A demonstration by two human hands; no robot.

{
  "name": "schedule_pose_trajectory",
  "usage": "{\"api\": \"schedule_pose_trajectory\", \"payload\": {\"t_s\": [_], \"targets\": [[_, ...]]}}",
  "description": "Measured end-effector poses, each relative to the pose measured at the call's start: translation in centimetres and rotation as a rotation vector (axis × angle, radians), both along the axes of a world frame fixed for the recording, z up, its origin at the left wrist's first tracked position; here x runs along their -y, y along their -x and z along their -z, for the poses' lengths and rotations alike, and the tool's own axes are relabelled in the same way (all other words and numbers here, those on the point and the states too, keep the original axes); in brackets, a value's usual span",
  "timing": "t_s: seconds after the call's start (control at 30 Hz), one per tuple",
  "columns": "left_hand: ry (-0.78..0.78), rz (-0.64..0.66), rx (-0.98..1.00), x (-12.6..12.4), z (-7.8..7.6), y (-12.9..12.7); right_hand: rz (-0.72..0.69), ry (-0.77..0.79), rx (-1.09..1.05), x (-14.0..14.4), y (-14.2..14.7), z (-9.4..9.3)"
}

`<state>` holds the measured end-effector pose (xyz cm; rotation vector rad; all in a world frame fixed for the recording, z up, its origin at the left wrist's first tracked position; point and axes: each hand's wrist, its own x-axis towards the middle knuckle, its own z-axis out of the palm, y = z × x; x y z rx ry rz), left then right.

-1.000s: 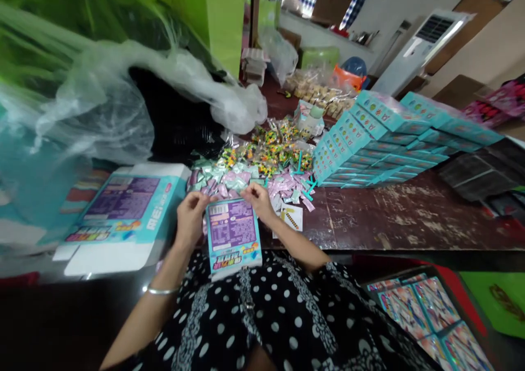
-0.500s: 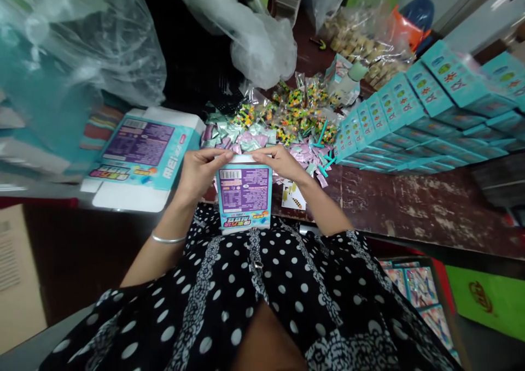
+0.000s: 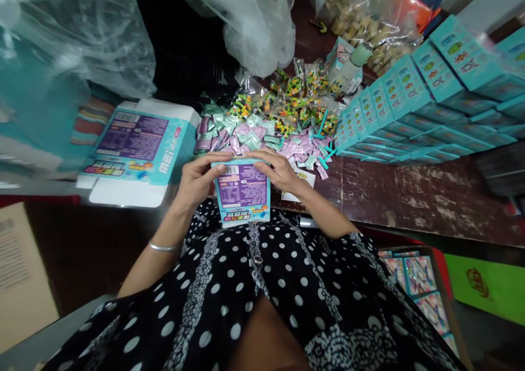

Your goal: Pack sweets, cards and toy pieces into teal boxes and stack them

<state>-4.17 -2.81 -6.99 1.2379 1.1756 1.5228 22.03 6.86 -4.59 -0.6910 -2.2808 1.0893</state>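
Left hand (image 3: 197, 177) and right hand (image 3: 279, 170) clasp a small teal box (image 3: 243, 192) by its top corners, fingers curled over the upper edge and thumbs along the sides, so that both hands are closed on it. The box stands upright against the person's lap at the near edge of the table (image 3: 410, 196), its purple printed panel facing up toward the head. To close such a top neatly, it seems best to keep the box squared between the palms and press the flap evenly from both corners, so the walls do not buckle. Both forearms angle inward from the sides, wrists slightly bent, and a thin bangle (image 3: 164, 246) rings the left wrist. Just beyond the fingertips lies a heap of small pink and green sachets (image 3: 254, 137), and behind it bags of coloured pieces (image 3: 295, 100). A flat unfolded carton (image 3: 137, 152) lies to the left; stacked teal boxes (image 3: 410, 103) fill the right. Clear plastic bags (image 3: 254, 27) bulge at the far side.
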Motion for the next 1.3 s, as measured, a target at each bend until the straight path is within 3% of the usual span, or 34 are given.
{"api": "schedule_pose_trajectory", "payload": {"t_s": [0.17,0.23,0.33,0.37,0.43,0.47,0.53,0.63,0.67,0.73,0.83,0.9,1.03,1.17,1.3], "targets": [[-0.166,-0.573,0.071,-2.5,-1.7,0.2,0.023,0.32,-0.069,0.0,-1.6,0.5],[-0.183,-0.673,0.127,-3.1,-1.8,0.7,0.111,0.42,-0.181,0.4,-2.4,1.1],[-0.143,-0.526,0.052,-2.3,-1.7,1.7,0.364,0.608,-0.432,1.2,-3.5,1.9],[-0.155,-0.457,-0.098,-1.7,-1.8,2.1,0.426,0.657,-0.494,1.6,-3.7,2.1],[-0.268,-0.342,-0.577,-0.1,-2.6,2.8,0.472,0.727,-0.545,2.7,-3.9,2.5],[-0.338,-0.284,-0.804,0.6,-3.1,3.1,0.458,0.761,-0.536,3.4,-3.7,2.7],[-0.381,-0.097,-1.045,1.8,-4.4,3.4,0.374,0.839,-0.482,5.0,-2.9,3.1],[-0.22,0.289,-1.05,2.6,-5.6,3.2,0.204,0.896,-0.391,7.0,-1.9,3.2],[-0.143,0.368,-1.026,2.7,-5.7,3.3,0.143,0.869,-0.337,7.3,-2.1,3.0],[-0.017,0.383,-1.011,2.8,-5.7,3.7,0.087,0.693,-0.159,7.1,-3.7,2.1],[0.106,0.218,-1.073,3.1,-5.5,4.8,0.253,0.229,0.271,5.9,-8.5,0.9],[0.205,0.168,-1.121,3.3,-5.5,5.3,0.387,0.006,0.545,5.2,-11.9,0.7],[0.364,0.213,-1.148,3.2,-5.7,5.1,0.447,-0.112,0.788,5.4,-16.0,1.5],[0.396,0.223,-1.094,2.8,-5.4,4.5,0.454,-0.195,0.844,6.3,-16.6,2.3],[0.425,0.181,-1.025,2.4,-4.9,4.7,0.381,-0.155,0.783,6.2,-16.7,2.6]]}}
